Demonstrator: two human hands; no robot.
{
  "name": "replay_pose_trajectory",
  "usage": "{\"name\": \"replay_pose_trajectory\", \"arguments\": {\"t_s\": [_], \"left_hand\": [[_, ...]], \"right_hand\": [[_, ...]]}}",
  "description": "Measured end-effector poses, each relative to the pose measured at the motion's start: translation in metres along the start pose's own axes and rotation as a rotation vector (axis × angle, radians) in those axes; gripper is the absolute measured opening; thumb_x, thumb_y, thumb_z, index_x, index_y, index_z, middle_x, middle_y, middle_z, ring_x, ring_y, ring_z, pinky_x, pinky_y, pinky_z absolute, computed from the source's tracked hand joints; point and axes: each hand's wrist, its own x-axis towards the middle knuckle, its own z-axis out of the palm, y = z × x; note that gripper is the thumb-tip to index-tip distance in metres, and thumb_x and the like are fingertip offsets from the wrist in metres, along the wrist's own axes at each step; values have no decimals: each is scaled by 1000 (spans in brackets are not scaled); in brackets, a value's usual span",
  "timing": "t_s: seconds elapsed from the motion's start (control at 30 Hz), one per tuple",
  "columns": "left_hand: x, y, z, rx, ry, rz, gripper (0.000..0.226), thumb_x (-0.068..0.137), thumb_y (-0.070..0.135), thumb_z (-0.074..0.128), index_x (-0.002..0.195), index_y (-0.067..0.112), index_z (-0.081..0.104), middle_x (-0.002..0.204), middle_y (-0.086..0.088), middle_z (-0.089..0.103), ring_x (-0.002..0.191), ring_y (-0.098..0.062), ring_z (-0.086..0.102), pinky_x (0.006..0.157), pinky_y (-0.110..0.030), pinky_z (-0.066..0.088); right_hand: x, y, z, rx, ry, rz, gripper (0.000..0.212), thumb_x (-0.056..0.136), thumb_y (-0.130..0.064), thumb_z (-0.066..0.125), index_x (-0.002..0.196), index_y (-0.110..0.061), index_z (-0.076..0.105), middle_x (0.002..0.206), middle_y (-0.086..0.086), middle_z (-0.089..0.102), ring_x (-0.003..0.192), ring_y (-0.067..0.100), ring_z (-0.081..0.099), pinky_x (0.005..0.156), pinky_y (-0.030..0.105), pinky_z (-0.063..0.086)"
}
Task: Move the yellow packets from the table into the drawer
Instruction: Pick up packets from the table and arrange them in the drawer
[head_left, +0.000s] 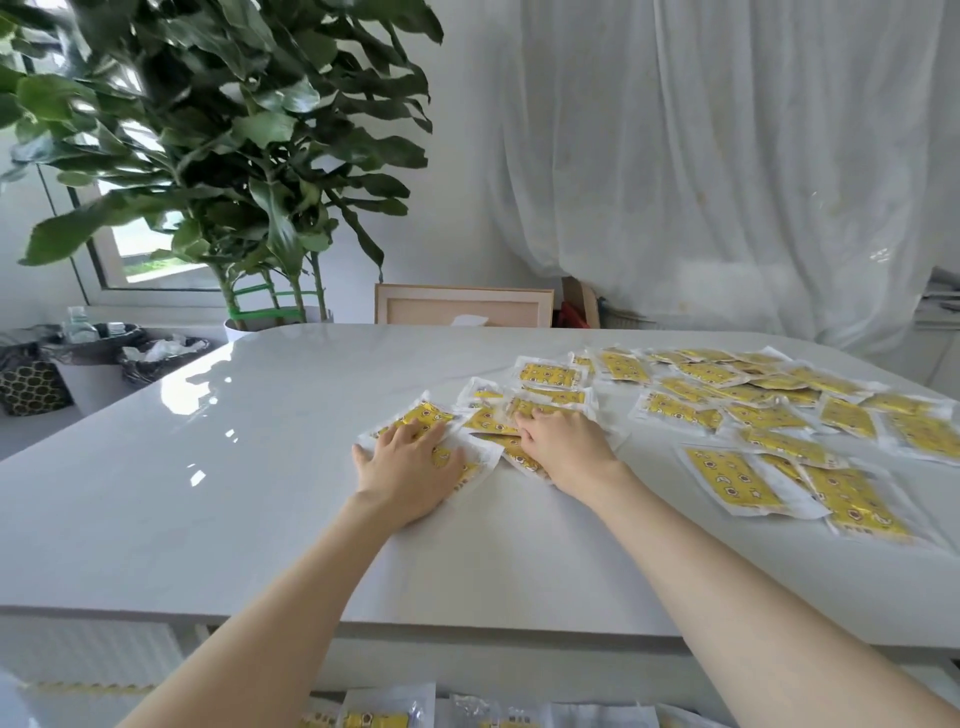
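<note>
far left, on the floor: two bins lined with black bags (104, 345), a bottle in the nearer one, and a patterned box (31, 387) in front of them

behind the bench's back-left corner: big leafy plant (234, 130) in a white pot (240, 329), stems tied with green tape, window (150, 249) behind it

wooden frame (462, 306) leans just past the far edge, mid-frame

white glossy bench (208, 467): left half bare and reflecting light

left grip (410, 467): released, palm down, fingers straight and spread, pressing flat on the leftmost yellow packets (423, 415) of a small cluster near bench centre

right grip (563, 441): just beside the left one, on the same cluster, knuckles up, fingers bent with tips on a packet; cannot tell if it's pinching one or only touching

cluster packets overlap under and between both hands, and a few more lie just beyond the fingertips

main spread of packets (779, 415): right half of the bench, loose overlapping scatter running from the far edge to the near right, apart from both hands

white sheer curtain (727, 156) covers the wall behind, centre to right

bottom edge, below the bench front: clear-and-yellow packets already lying in what looks like the open drawer (389, 712), mostly cropped
</note>
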Motion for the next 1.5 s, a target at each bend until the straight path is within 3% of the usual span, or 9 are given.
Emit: {"name": "replay_pose_trajectory", "arguments": {"t_s": [0.43, 0.53, 0.67, 0.77, 0.83, 0.97, 1.17, 1.3, 1.5], "left_hand": [[-51, 6, -38, 210, -98, 36, 46, 93, 52, 38, 128, 26, 52, 123, -3, 58, 115, -24, 55, 84, -29, 44], [-65, 16, -46, 320, -57, 66, 47, 91, 55, 41, 117, 19, 57, 116, -2, 61, 111, -22, 57, 77, -26, 42], [-74, 26, -55, 337, -62, 92, 48, 89, 54, 44, 116, 18, 61, 115, -3, 62, 109, -21, 58, 79, -26, 44], [-77, 28, -64, 258, -80, 84, 44, 91, 51, 45, 119, 21, 61, 119, 0, 62, 110, -20, 59, 84, -28, 47], [-77, 25, -67, 200, -86, 78, 42, 92, 50, 46, 124, 24, 57, 124, 1, 59, 114, -20, 57, 86, -29, 47], [-70, 15, -65, 31, -176, 17, 62, 87, 57, 51, 139, 26, 42, 136, -3, 50, 129, -23, 44, 105, -36, 40], [-63, 7, -56, -256, -363, -114, 110, 65, 57, 76, 150, 19, 18, 154, -4, 28, 139, -25, 32, 113, -39, 32], [-59, 6, -53, -388, -299, -159, 103, 67, 39, 83, 149, 21, 22, 151, -8, 28, 135, -25, 36, 105, -35, 41], [-61, -1, -68, -734, -262, -255, 100, 67, 10, 85, 148, 19, 26, 145, -15, 36, 121, -33, 52, 95, -41, 50]], "right_hand": [[-74, 23, -35, 9, -99, -1, 39, 102, -25, 33, 102, -14, 70, 98, 10, 68, 99, 30, 62, 70, 29, 39], [-91, 23, -53, -10, -80, -33, 41, 100, -32, 34, 67, -18, 54, 60, 0, 42, 76, 25, 51, 58, 28, 31], [-97, 25, -73, 140, -78, -21, 54, 98, -48, 35, 52, -21, 38, 53, -3, 38, 57, 20, 43, 55, 29, 33], [-98, 35, -81, 318, -4, 83, 38, 96, -27, 41, 61, -18, 56, 58, -3, 48, 56, 18, 46, 55, 27, 36], [-97, 44, -77, 468, -73, 169, 27, 95, -26, 46, 104, -19, 70, 96, 0, 69, 86, 19, 63, 72, 30, 49], [-96, 53, -67, 545, -425, 236, 75, 89, -52, 57, 149, -15, 31, 153, 4, 35, 138, 23, 38, 110, 34, 35], [-89, 49, -56, 596, -391, 279, 92, 72, -47, 79, 146, -20, 34, 150, 5, 39, 138, 26, 34, 112, 38, 32], [-86, 40, -57, 585, -281, 344, 94, 64, -38, 87, 143, -19, 39, 140, 6, 48, 132, 27, 39, 107, 40, 37], [-90, 28, -75, 490, -175, 370, 53, 74, -29, 81, 117, -8, 59, 108, 5, 65, 97, 23, 64, 79, 34, 51]]}}
